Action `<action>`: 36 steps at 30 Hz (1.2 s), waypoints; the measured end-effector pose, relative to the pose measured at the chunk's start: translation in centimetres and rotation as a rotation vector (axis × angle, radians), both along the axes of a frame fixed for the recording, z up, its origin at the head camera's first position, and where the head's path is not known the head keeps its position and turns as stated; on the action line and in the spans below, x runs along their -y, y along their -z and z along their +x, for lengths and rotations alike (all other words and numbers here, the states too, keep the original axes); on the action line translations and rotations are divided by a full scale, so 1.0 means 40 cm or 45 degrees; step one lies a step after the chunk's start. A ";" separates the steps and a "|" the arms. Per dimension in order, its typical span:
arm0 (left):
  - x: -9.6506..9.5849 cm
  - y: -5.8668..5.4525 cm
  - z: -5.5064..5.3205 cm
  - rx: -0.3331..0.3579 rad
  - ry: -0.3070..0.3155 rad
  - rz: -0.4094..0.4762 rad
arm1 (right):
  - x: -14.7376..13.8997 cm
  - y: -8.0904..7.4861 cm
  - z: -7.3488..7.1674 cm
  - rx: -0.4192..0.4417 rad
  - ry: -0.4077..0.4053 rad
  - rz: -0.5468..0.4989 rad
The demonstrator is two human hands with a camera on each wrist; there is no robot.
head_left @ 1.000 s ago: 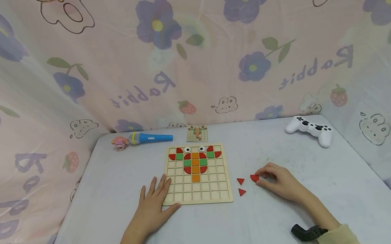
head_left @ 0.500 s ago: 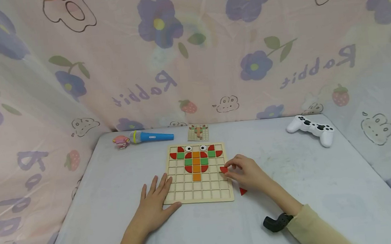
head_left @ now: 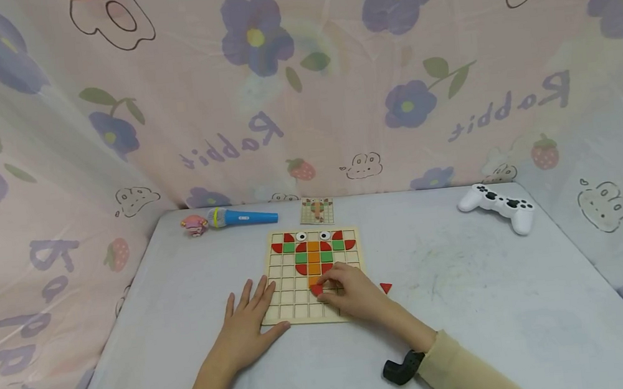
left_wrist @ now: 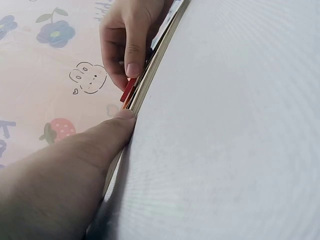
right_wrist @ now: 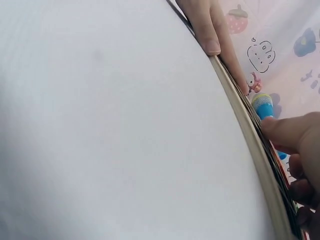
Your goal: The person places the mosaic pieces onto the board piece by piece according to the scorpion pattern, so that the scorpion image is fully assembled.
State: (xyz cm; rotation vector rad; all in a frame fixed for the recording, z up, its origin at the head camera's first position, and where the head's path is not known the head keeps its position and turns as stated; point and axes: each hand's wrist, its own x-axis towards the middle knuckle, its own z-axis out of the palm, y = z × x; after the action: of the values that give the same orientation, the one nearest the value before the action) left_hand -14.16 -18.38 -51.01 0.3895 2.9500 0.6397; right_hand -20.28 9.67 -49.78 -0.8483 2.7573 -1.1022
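A wooden grid board (head_left: 285,303) lies on the table, bearing red, green and orange pieces and two eye pieces. My right hand (head_left: 355,292) is over its lower middle, pinching a red quarter-round piece (head_left: 316,290) between thumb and fingers, just below the lowest orange square (head_left: 315,280). In the left wrist view, the red piece (left_wrist: 128,91) is tilted close over the board. My left hand (head_left: 245,323) rests with spread fingers on the board's left edge, its thumb by the near left corner. One loose red triangle (head_left: 386,287) lies right of the board.
Behind the board lies a small pattern card (head_left: 317,211). A blue toy microphone (head_left: 246,217) and a pink figurine (head_left: 194,225) are at the back left, a white game controller (head_left: 499,208) at the back right. A printed curtain (head_left: 326,111) surrounds the table.
My right hand has carried the red quarter-round piece leftward from beside the board to its lower middle. The nearer loose triangle is now hidden behind the right hand and wrist. My left hand stays put.
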 end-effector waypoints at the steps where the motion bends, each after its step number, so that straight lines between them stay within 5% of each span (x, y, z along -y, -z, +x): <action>1: 0.000 -0.001 0.000 0.002 0.001 -0.004 | 0.001 0.002 0.001 -0.007 -0.003 0.001; 36: -0.001 0.000 0.003 -0.035 -0.010 0.013 | 0.008 0.018 0.012 -0.113 -0.014 -0.017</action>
State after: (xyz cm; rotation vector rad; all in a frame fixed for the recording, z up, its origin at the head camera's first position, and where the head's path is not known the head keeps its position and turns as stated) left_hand -14.03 -18.36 -51.02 0.3911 2.9770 0.6558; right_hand -19.82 9.33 -50.52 -0.9344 2.8156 -1.1086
